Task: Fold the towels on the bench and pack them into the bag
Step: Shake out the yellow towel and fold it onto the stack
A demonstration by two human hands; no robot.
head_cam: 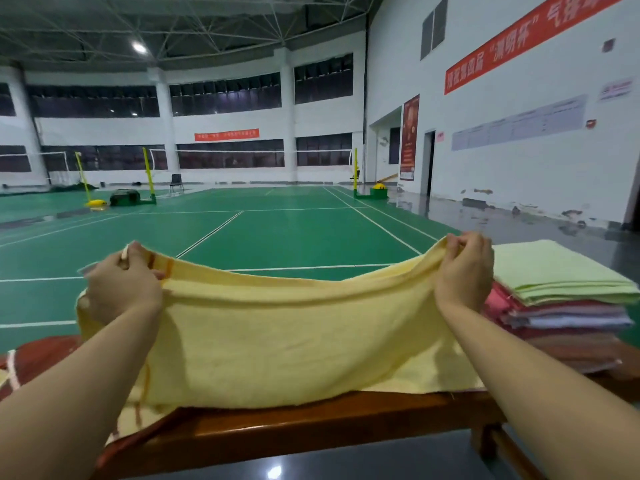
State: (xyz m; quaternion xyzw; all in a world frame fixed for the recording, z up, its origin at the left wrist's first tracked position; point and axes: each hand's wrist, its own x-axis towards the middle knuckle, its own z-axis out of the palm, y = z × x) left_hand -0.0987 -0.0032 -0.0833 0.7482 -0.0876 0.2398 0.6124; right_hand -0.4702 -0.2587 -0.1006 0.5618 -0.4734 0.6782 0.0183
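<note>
On the white side wall hung a long red banner (pixel 530 36) with pale Chinese characters, too blurred to read with certainty. A smaller red banner (pixel 227 134) on the far wall and a tall red poster (pixel 409 136) beside a doorway also carried writing, none of it legible.

The yellow towel (pixel 277 341) was held up between the two hands, its upper edge sagging in a shallow curve from one to the other, while its lower part lay draped on the wooden tabletop (pixel 311 431). Orange stripes ran across the towel near its left end. The left hand (pixel 123 289) pinched the upper left corner, fingers curled over the cloth. The right hand (pixel 464 268) pinched the upper right corner, fingertips bunched around a gathered fold. Both hands were raised above the tabletop, well apart, at about the same height.

Just beside the right hand, on the right end of the tabletop, stood a stack of folded towels (pixel 568 306): pale green on top, then pink, white and reddish-brown layers beneath. At the left end lay a dark red item (pixel 38 358) with a white stripe, partly hidden by the left forearm; what it was could not be told.

Beyond the tabletop stretched a green badminton court (pixel 277 233) with white lines, yellow net posts (pixel 148 174) and a net.
</note>
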